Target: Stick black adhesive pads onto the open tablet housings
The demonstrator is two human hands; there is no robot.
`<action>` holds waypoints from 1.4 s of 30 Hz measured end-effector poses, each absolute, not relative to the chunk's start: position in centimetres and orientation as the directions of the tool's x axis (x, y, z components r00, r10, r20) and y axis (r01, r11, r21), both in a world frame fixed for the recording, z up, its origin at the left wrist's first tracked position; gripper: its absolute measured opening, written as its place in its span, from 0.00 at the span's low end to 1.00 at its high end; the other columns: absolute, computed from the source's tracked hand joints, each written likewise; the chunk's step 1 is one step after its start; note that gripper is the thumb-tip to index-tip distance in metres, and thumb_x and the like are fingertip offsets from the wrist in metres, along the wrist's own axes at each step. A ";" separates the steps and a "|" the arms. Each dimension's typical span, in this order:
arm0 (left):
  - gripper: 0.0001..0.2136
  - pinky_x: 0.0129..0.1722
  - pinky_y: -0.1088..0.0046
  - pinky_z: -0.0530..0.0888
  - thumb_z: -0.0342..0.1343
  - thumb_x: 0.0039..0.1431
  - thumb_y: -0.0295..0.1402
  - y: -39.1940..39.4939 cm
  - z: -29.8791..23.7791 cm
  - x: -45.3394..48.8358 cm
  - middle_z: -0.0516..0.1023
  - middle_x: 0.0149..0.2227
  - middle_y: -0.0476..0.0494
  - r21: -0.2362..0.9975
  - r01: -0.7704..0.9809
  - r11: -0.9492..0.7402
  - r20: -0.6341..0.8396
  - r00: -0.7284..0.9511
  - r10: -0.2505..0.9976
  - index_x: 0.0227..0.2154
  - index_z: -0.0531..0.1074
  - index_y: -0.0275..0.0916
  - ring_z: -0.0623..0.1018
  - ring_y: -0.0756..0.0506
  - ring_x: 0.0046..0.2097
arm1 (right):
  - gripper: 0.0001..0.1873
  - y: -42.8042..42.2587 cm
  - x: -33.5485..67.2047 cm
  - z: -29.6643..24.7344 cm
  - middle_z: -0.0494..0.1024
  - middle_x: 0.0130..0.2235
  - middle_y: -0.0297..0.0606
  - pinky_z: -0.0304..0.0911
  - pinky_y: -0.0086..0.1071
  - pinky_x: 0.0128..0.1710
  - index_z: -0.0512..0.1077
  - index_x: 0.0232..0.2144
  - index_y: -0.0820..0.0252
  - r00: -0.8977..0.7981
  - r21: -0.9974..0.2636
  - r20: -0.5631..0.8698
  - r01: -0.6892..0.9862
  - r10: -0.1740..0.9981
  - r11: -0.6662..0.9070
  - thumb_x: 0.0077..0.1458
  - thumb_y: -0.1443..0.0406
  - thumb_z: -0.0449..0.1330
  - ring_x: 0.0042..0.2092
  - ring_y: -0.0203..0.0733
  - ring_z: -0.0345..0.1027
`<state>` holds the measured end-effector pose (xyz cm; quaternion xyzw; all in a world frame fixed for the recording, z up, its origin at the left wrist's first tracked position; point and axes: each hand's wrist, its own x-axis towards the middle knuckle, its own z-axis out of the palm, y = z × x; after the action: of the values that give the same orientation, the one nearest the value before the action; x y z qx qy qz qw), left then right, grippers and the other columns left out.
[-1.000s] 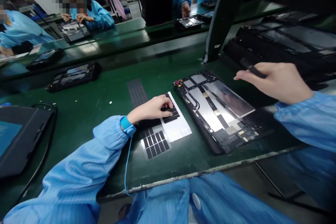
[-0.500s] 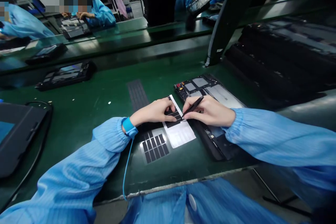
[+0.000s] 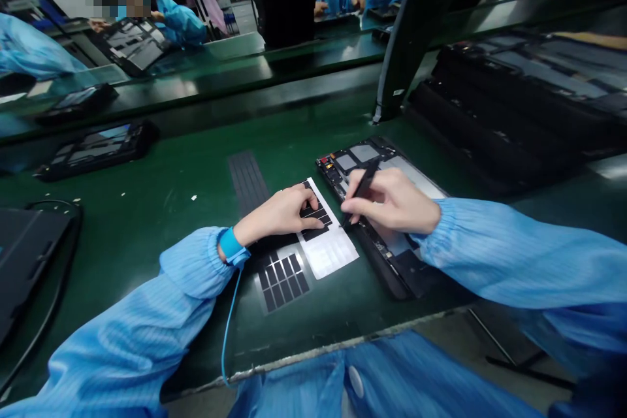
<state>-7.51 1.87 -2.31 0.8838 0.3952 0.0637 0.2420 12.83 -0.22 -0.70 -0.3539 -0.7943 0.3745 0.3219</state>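
My left hand lies on a white sheet of black stickers, its thumb and fingers apart, pressing it to the table. My right hand is closed around dark, slim tweezers, tips down just off the sheet's right edge. Whether a sticker is at the tips is too small to tell. Under my right hand lies an opened tablet-like device with grey panels and exposed parts. Nearer the table edge is a clear sheet with black rectangles. A dark striped strip lies beyond my left hand.
Stacked dark devices stand at the right, behind a slanted black post. Another opened device lies at the left, above a dark case with a cable. A blue wrist cord hangs over the table edge. Co-workers sit opposite.
My right hand has lifted the tweezers from the black stickers to the sheet's right edge, tilting them more upright. My left hand stays on the sheet. The view has shifted slightly.
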 end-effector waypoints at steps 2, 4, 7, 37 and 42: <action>0.10 0.26 0.77 0.61 0.57 0.48 0.37 1.4 -2.4 -7.1 0.64 0.27 0.49 0.509 0.619 -0.598 0.002 0.694 0.720 0.28 0.65 0.36 0.64 0.52 0.28 | 0.08 -0.5 13.5 -0.8 0.69 0.20 0.32 0.62 0.26 0.19 0.62 0.22 0.60 -0.378 -0.847 0.311 0.307 0.872 0.435 0.48 0.65 0.58 0.21 0.35 0.67; 0.05 0.28 0.77 0.64 0.53 0.51 0.31 0.5 -2.6 -6.3 0.65 0.28 0.49 0.563 0.537 -0.628 0.182 0.661 0.728 0.30 0.63 0.36 0.65 0.52 0.29 | 0.10 -0.8 14.0 -1.2 0.67 0.18 0.30 0.61 0.27 0.17 0.60 0.21 0.59 -0.230 -0.862 0.356 0.293 0.906 0.413 0.50 0.65 0.57 0.19 0.35 0.65; 0.04 0.37 0.74 0.66 0.47 0.53 0.25 -0.8 -3.2 -5.2 0.67 0.35 0.45 0.616 0.378 -0.691 0.429 0.575 0.697 0.32 0.59 0.36 0.67 0.50 0.36 | 0.12 -1.4 14.0 -2.1 0.64 0.15 0.29 0.60 0.27 0.16 0.58 0.19 0.59 -0.147 -0.868 0.375 0.293 0.915 0.402 0.51 0.66 0.56 0.17 0.34 0.64; 0.12 0.40 0.74 0.65 0.41 0.52 0.20 -0.8 -0.5 -6.2 0.69 0.37 0.43 0.456 0.439 -0.774 0.205 0.794 0.572 0.39 0.64 0.34 0.68 0.48 0.39 | 0.08 -1.7 14.4 -1.0 0.68 0.28 0.37 0.63 0.33 0.28 0.65 0.26 0.61 -0.086 -0.818 0.467 0.337 0.880 0.467 0.51 0.63 0.58 0.28 0.37 0.67; 0.05 0.28 0.78 0.62 0.48 0.52 0.29 0.5 1.2 -12.8 0.69 0.26 0.49 0.455 0.747 -0.484 -0.037 0.559 0.829 0.29 0.67 0.34 0.67 0.52 0.27 | 0.07 -2.1 10.8 1.5 0.70 0.28 0.36 0.62 0.30 0.30 0.69 0.26 0.61 -0.553 -0.748 0.315 0.355 0.771 0.560 0.49 0.62 0.59 0.31 0.37 0.66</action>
<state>-12.83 0.45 1.19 0.8561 0.4603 0.0943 0.2154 10.77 -2.14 1.53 -0.3431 -0.8211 0.3198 0.3254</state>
